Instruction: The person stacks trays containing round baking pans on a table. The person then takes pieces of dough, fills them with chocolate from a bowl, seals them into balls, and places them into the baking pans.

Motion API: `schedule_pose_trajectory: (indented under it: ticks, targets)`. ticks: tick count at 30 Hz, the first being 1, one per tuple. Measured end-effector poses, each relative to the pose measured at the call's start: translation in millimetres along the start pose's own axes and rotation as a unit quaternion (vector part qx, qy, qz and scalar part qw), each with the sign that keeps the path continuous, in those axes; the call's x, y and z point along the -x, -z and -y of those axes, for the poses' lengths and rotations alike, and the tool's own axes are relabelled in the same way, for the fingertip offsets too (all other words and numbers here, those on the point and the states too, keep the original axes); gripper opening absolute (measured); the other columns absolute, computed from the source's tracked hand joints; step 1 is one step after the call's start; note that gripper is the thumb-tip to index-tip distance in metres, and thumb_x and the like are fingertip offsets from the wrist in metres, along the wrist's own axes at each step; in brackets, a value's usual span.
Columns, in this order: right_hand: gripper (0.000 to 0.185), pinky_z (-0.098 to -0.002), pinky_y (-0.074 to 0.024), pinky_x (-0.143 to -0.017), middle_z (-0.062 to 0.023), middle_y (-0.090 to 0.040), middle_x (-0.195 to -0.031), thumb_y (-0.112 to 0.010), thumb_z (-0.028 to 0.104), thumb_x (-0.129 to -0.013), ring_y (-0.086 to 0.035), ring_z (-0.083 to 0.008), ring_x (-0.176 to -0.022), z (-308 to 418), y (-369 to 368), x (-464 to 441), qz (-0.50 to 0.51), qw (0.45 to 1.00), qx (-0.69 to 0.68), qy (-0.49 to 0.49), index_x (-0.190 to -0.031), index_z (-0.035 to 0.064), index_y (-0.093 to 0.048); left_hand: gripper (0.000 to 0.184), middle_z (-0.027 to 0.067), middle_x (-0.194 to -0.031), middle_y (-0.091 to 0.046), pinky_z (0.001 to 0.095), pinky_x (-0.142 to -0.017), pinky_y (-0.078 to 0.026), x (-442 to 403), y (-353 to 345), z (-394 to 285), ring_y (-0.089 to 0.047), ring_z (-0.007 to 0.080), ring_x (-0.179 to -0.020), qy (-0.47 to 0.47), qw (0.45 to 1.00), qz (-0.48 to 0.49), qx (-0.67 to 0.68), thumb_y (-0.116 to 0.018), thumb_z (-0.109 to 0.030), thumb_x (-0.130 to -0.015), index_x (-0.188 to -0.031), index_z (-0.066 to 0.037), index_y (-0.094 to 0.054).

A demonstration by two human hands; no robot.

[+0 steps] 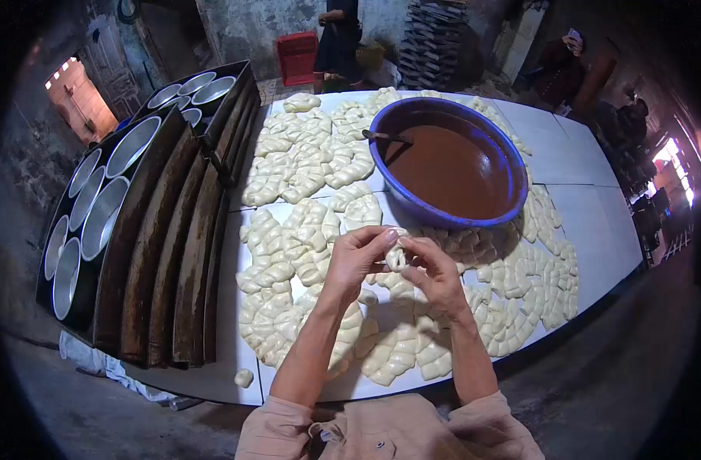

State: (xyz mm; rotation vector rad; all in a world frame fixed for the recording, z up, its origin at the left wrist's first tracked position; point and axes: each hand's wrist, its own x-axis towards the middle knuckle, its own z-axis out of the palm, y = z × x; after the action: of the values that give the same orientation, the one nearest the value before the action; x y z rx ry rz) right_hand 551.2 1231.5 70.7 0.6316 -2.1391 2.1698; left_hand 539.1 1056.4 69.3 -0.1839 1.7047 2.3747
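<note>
Between my two hands, above the table, is a small piece of pale dough [397,259] with a slit or fold in it. My left hand [358,257] pinches its left side with thumb and fingers. From the right, my right hand [435,272] grips the other side. Many pale dough pieces [297,238] lie in clusters on the white tabletop beneath and around my hands. Just beyond my hands stands a blue basin [389,188] of brown filling or paste [450,172], with a dark-handled utensil [389,137] resting in it.
Stacked dark trays [155,253] holding round metal tins [105,216] stand at the table's left. One dough ball [244,378] lies near the front left edge. Beyond the table are a person [339,38], a red crate [297,57] and a dark stack [433,46]. Another person [561,69] is at far right.
</note>
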Motion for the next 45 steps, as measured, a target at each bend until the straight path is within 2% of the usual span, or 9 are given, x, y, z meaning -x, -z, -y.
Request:
schedule_pose_trajectory:
  ticks: [5, 9, 13, 22, 27, 33, 36, 40, 45]
  targets:
    - [0.030, -0.0268, -0.0491, -0.079, -0.0068, -0.059, -0.108, -0.076, 0.008, -0.084, -0.057, -0.0134, -0.093, -29, 8, -5, -0.021, 0.970, 0.147, 0.193, -0.112, 0.0029, -0.066, 0.033, 0.0087, -0.101, -0.071, 0.0276, -0.071, -0.060, 20, -8, 8, -0.069, 0.0138, -0.086, -0.067, 0.997, 0.042, 0.009, -0.068, -0.019, -0.092, -0.118, 0.000, -0.066]
    - [0.015, -0.0266, -0.0483, -0.073, -0.0069, -0.062, -0.098, -0.075, 0.009, -0.085, -0.058, -0.0129, -0.086, -18, -34, -3, -0.217, 0.967, -0.055, 0.123, -0.090, 0.0018, -0.063, 0.028, 0.0087, -0.103, -0.070, 0.0286, -0.074, -0.060, 22, -3, 19, -0.068, 0.0137, -0.089, -0.083, 0.994, 0.069, 0.012, -0.063, -0.016, -0.096, -0.119, 0.000, -0.066]
    - [0.013, -0.0281, -0.0476, -0.059, -0.0060, -0.062, -0.079, -0.073, 0.009, -0.087, -0.057, -0.0144, -0.063, -27, -24, -2, -0.169, 0.949, 0.197, 0.179, -0.087, 0.0013, -0.063, 0.028, 0.0090, -0.095, -0.071, 0.0296, -0.075, -0.060, 33, -9, 24, -0.068, 0.0135, -0.085, -0.092, 0.994, 0.037, 0.045, -0.064, -0.017, -0.096, -0.117, 0.003, -0.065]
    - [0.022, -0.0340, -0.0536, -0.078, -0.0140, -0.066, -0.106, -0.074, 0.010, -0.082, -0.067, -0.0257, -0.090, -16, -23, 33, 0.019, 0.965, 0.245, 0.092, -0.101, 0.0002, -0.068, 0.038, 0.0078, -0.089, -0.068, 0.0264, -0.061, -0.057, 30, 23, 43, -0.066, 0.0128, -0.074, 0.011, 0.999, 0.002, -0.051, -0.057, -0.033, -0.100, -0.110, 0.002, -0.068]
    - [0.025, -0.0325, -0.0538, -0.075, -0.0130, -0.068, -0.099, -0.071, 0.011, -0.086, -0.068, -0.0231, -0.088, -55, -26, 37, -0.085, 0.964, 0.057, -0.244, -0.108, 0.0001, -0.066, 0.038, 0.0138, -0.104, -0.070, 0.0379, -0.074, -0.056, 43, 45, 65, -0.071, 0.0266, -0.082, -0.052, 0.874, -0.077, -0.477, -0.067, -0.032, -0.091, -0.119, -0.006, -0.066]
    - [0.028, -0.0367, -0.0546, -0.073, -0.0159, -0.070, -0.097, -0.060, 0.018, -0.095, -0.070, -0.0240, -0.086, -119, -42, 54, -0.002, 0.940, 0.340, -0.025, -0.113, -0.0022, -0.065, 0.067, 0.0170, -0.103, -0.066, 0.0446, -0.074, -0.052, 43, 35, 109, -0.066, 0.0351, -0.092, -0.053, 0.808, -0.071, -0.582, -0.075, -0.025, -0.079, -0.137, -0.006, -0.048]
    - [0.028, -0.0328, -0.0548, -0.069, -0.0141, -0.071, -0.093, -0.059, 0.016, -0.095, -0.069, -0.0188, -0.078, -121, -42, 58, -0.039, 0.971, 0.071, -0.227, -0.115, -0.0028, -0.065, 0.073, 0.0180, -0.095, -0.063, 0.0471, -0.065, -0.051, 37, 41, 116, -0.066, 0.0376, -0.079, -0.112, 0.798, -0.060, -0.589, -0.075, -0.020, -0.078, -0.140, -0.004, -0.040]
    - [0.025, -0.0286, -0.0539, -0.067, -0.0119, -0.071, -0.093, -0.059, 0.014, -0.096, -0.067, -0.0124, -0.076, -80, -32, 59, -0.031, 0.964, 0.129, -0.231, -0.112, -0.0028, -0.067, 0.068, 0.0182, -0.095, -0.062, 0.0476, -0.066, -0.051, 61, 22, 103, -0.065, 0.0369, -0.081, -0.168, 0.823, -0.064, -0.539, -0.074, -0.021, -0.078, -0.137, -0.004, -0.045]
    - [0.032, -0.0393, -0.0508, -0.080, -0.0194, -0.070, -0.095, -0.061, 0.027, -0.093, -0.067, -0.0360, -0.087, -86, -19, 70, 0.071, 0.941, 0.242, -0.227, -0.109, 0.0009, -0.069, 0.064, 0.0144, -0.093, -0.061, 0.0465, -0.066, -0.052, 64, 15, 118, -0.066, 0.0355, -0.081, -0.085, 0.797, -0.038, -0.596, -0.079, -0.027, -0.075, -0.128, -0.005, -0.051]
